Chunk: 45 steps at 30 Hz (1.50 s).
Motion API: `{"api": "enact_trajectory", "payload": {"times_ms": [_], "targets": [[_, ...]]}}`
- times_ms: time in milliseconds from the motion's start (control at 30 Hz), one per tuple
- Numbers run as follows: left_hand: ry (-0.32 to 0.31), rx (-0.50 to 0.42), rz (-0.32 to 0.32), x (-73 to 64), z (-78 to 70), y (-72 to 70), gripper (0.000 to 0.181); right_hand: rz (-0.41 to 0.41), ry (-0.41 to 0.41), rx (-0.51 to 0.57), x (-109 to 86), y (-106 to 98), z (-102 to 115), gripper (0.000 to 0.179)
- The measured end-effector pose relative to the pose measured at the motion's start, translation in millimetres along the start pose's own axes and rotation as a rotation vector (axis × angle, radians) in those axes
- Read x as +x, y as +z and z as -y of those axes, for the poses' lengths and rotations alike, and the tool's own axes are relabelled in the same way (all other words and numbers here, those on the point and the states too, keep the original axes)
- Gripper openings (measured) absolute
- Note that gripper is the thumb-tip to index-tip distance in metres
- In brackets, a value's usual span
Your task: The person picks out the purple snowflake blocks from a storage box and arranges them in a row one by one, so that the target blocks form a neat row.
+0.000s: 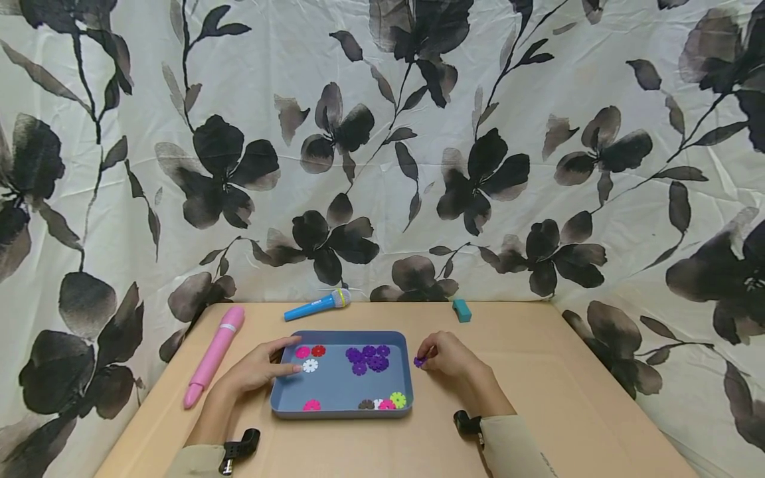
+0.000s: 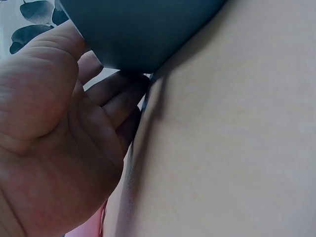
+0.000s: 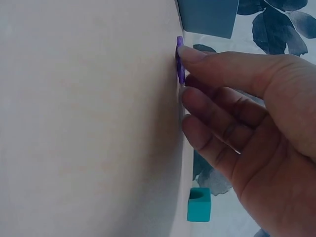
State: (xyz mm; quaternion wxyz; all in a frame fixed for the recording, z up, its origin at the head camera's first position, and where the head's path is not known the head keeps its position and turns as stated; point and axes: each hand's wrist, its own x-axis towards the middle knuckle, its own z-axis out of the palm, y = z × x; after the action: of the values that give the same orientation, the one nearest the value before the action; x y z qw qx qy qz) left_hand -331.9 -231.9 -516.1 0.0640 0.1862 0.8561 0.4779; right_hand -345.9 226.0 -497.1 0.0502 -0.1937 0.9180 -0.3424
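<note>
A blue-grey tray (image 1: 335, 390) lies on the table, and my left hand (image 1: 255, 369) grips its left side with the thumb over the rim. The left wrist view shows those fingers (image 2: 116, 98) at the tray's underside. To the right of the tray, my right hand (image 1: 451, 358) pinches a purple flower-shaped piece (image 3: 179, 64) close over the tabletop; the index fingertip is hidden behind the thumb. Several purple flower pieces (image 1: 378, 363) cluster in the tray's upper right. A pink one (image 1: 303, 352), a red one (image 1: 319, 350) and a white one (image 1: 310, 366) sit near my left thumb.
Along the tray's front wall lie a pink piece (image 1: 311, 405), a brown piece (image 1: 366, 404) and a yellow-green piece (image 1: 398, 399), among others. A pink stick-like object (image 1: 214, 357) lies left, a blue toy microphone (image 1: 317, 307) behind the tray, and a teal sharpener-like block (image 1: 461, 311) at the back edge.
</note>
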Motion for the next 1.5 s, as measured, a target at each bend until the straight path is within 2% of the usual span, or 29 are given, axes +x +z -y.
{"api": "enact_trajectory", "payload": {"times_ms": [100,233,367,467,600,733,833,1067,1167,1367,1500], "targets": [[0.002,-0.004,-0.005,-0.3,1.0,0.2,0.071,-0.032,0.004,0.003,0.0,-0.3,2.9,0.015],[0.001,-0.010,-0.003,-0.3,2.4,1.0,0.071,-0.140,-0.019,0.028,-0.6,-3.5,13.4,0.022],[-0.004,-0.003,-0.004,0.5,2.6,1.4,0.071,-0.243,-0.097,0.094,1.0,-6.8,27.6,0.030],[-0.009,-0.009,-0.004,0.4,2.0,1.4,0.071,-0.267,-0.144,0.149,3.5,-5.9,40.0,0.030],[-0.019,-0.011,-0.002,-0.6,1.0,0.6,0.071,-0.241,-0.176,0.180,8.3,1.3,55.4,0.030],[-0.039,-0.049,0.004,-1.2,0.9,-0.9,0.072,-0.188,-0.215,0.177,16.3,12.0,65.9,0.030],[-0.030,-0.079,0.005,-1.3,0.5,-1.0,0.072,-0.132,-0.215,0.139,23.4,20.0,71.2,0.027],[-0.026,-0.044,-0.005,0.5,1.8,-0.6,0.072,-0.011,-0.212,0.076,36.7,38.4,76.6,0.019],[-0.029,-0.038,-0.004,0.5,1.7,-0.6,0.072,0.007,-0.196,0.007,39.0,47.1,75.0,0.017],[-0.028,-0.041,-0.002,1.0,1.9,-0.5,0.071,0.020,-0.183,-0.229,38.8,59.5,71.5,0.006],[-0.030,-0.045,-0.002,1.1,2.0,-0.1,0.071,0.014,-0.190,-0.271,38.2,61.7,72.0,0.007]]}}
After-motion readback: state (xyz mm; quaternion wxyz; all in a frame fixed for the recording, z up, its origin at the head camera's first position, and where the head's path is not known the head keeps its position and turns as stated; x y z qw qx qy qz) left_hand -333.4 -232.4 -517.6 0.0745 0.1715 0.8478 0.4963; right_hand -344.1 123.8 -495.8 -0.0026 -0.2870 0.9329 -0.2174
